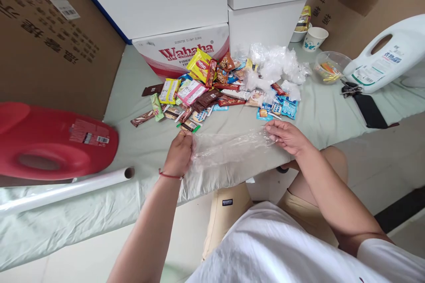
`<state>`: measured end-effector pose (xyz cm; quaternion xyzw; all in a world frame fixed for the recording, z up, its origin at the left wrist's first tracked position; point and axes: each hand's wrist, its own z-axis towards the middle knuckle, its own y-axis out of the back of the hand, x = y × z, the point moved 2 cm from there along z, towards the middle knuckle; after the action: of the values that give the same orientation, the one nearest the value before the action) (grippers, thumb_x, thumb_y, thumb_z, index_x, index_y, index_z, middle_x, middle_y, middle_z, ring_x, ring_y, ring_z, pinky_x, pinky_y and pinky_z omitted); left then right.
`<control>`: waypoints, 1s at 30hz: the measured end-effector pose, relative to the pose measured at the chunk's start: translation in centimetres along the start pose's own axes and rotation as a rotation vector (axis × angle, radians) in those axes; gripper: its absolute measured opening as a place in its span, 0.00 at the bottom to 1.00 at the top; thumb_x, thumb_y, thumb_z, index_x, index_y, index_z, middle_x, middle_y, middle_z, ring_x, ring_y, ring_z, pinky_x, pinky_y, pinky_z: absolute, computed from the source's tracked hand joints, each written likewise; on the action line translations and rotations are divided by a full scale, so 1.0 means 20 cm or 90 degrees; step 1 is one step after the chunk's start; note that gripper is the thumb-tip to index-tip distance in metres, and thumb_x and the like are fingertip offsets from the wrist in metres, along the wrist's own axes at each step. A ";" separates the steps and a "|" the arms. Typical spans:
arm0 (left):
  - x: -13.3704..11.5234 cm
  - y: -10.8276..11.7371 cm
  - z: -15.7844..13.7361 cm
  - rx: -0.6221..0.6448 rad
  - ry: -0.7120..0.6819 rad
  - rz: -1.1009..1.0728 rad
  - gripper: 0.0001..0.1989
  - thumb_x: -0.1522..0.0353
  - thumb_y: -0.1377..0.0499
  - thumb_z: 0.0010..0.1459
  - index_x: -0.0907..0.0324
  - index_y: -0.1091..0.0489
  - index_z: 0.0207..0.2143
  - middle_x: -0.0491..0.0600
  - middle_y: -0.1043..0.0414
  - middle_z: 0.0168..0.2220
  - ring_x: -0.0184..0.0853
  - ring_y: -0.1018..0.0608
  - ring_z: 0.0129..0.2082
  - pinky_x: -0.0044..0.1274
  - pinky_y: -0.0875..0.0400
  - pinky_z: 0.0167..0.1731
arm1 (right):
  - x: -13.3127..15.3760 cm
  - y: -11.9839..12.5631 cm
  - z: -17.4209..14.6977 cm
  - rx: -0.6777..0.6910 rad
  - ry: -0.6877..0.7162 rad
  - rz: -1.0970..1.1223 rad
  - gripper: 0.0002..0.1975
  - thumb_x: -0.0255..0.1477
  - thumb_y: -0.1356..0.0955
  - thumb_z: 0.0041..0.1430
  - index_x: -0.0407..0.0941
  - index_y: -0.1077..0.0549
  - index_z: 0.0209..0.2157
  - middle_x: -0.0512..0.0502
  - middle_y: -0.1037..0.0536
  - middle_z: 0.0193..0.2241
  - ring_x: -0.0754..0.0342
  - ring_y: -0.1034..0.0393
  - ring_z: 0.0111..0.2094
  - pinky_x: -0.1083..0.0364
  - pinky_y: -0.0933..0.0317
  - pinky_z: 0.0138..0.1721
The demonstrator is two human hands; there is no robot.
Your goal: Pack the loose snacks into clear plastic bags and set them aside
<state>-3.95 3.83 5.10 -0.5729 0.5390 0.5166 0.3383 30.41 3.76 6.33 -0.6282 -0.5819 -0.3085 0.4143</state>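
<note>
A clear plastic bag [232, 148] is stretched flat between my two hands, low over the front of the covered table [139, 150]. My left hand [180, 152], with a red string at the wrist, is closed on its left end. The fingers of my right hand [287, 136] pinch the other end. Just beyond lies a heap of wrapped snacks [206, 93], among them a yellow packet [200, 65], chocolate bars and small blue packets [288, 108]. Crumpled clear plastic bags [275, 64] sit at the heap's right side.
A red jug [56, 141] and a plastic film roll [66, 192] lie at left. White boxes and a Wahaha carton [179, 48] stand behind. To the right are a paper cup [314, 39], a clear bowl [328, 68], a white detergent bottle [388, 57] and a black phone [370, 110].
</note>
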 end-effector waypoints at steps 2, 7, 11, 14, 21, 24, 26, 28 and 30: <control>0.05 -0.01 0.05 -0.061 0.013 0.078 0.08 0.65 0.39 0.57 0.55 0.38 0.31 0.40 0.39 0.23 0.30 0.35 0.22 0.20 0.40 0.22 | -0.01 -0.03 0.04 -0.018 0.002 -0.009 0.24 0.41 0.18 0.38 0.44 0.26 0.31 0.58 0.34 0.19 0.65 0.48 0.17 0.63 0.66 0.17; -0.02 -0.02 -0.08 -0.376 -0.331 0.238 0.12 0.67 0.38 0.57 0.56 0.36 0.41 0.54 0.32 0.44 0.42 0.27 0.47 0.33 0.29 0.45 | -0.01 -0.13 0.05 -0.012 0.003 0.044 0.24 0.40 0.18 0.36 0.45 0.29 0.30 0.58 0.34 0.18 0.66 0.50 0.17 0.64 0.64 0.16; -0.06 -0.23 -0.38 -0.189 -0.554 0.252 0.13 0.62 0.34 0.58 0.54 0.35 0.41 0.53 0.31 0.41 0.44 0.26 0.45 0.38 0.30 0.48 | 0.00 -0.20 0.00 -0.016 0.011 0.097 0.25 0.41 0.18 0.36 0.46 0.31 0.30 0.58 0.33 0.18 0.66 0.51 0.16 0.64 0.63 0.16; -0.04 -0.44 -0.54 -0.073 -0.541 0.228 0.19 0.55 0.29 0.54 0.52 0.34 0.37 0.52 0.31 0.38 0.44 0.26 0.40 0.37 0.31 0.44 | 0.00 -0.26 -0.04 -0.024 0.034 0.117 0.27 0.43 0.18 0.37 0.46 0.33 0.29 0.57 0.31 0.19 0.67 0.52 0.16 0.64 0.62 0.16; -0.03 -0.66 -0.53 -0.044 -0.329 0.060 0.15 0.55 0.37 0.64 0.56 0.32 0.41 0.53 0.32 0.41 0.42 0.27 0.43 0.34 0.31 0.46 | 0.02 -0.38 -0.16 -0.019 0.091 0.124 0.27 0.46 0.18 0.38 0.46 0.32 0.28 0.52 0.23 0.23 0.64 0.47 0.17 0.62 0.56 0.16; -0.03 -0.64 -0.49 -0.035 -0.310 0.032 0.08 0.61 0.37 0.64 0.55 0.27 0.40 0.52 0.29 0.41 0.40 0.26 0.43 0.32 0.31 0.47 | 0.03 -0.38 -0.19 -0.011 0.106 0.088 0.28 0.49 0.19 0.39 0.47 0.32 0.29 0.53 0.25 0.23 0.63 0.48 0.16 0.60 0.55 0.16; -0.02 -0.61 -0.46 -0.022 -0.299 0.016 0.04 0.65 0.39 0.64 0.54 0.25 0.37 0.51 0.28 0.39 0.39 0.26 0.42 0.30 0.32 0.47 | 0.05 -0.35 -0.20 -0.010 0.152 0.011 0.24 0.49 0.21 0.46 0.48 0.33 0.29 0.53 0.25 0.24 0.62 0.47 0.17 0.59 0.53 0.18; -0.03 -0.56 -0.44 -0.009 -0.278 0.002 0.03 0.67 0.38 0.62 0.54 0.25 0.34 0.50 0.27 0.38 0.38 0.25 0.43 0.29 0.31 0.47 | 0.09 -0.30 -0.20 -0.033 0.245 -0.157 0.18 0.44 0.25 0.55 0.48 0.33 0.29 0.52 0.27 0.24 0.59 0.43 0.21 0.57 0.48 0.22; -0.04 -0.51 -0.42 0.015 -0.253 -0.015 0.02 0.67 0.37 0.60 0.55 0.25 0.33 0.50 0.26 0.40 0.38 0.24 0.44 0.28 0.31 0.48 | 0.14 -0.25 -0.21 -0.086 0.377 -0.394 0.11 0.34 0.28 0.60 0.48 0.32 0.28 0.50 0.28 0.26 0.54 0.37 0.28 0.54 0.42 0.30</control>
<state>7.94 -2.00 6.24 -0.4620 0.4610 0.6091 0.4506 26.24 1.33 11.53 -0.3338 -0.5774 -0.6227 0.4093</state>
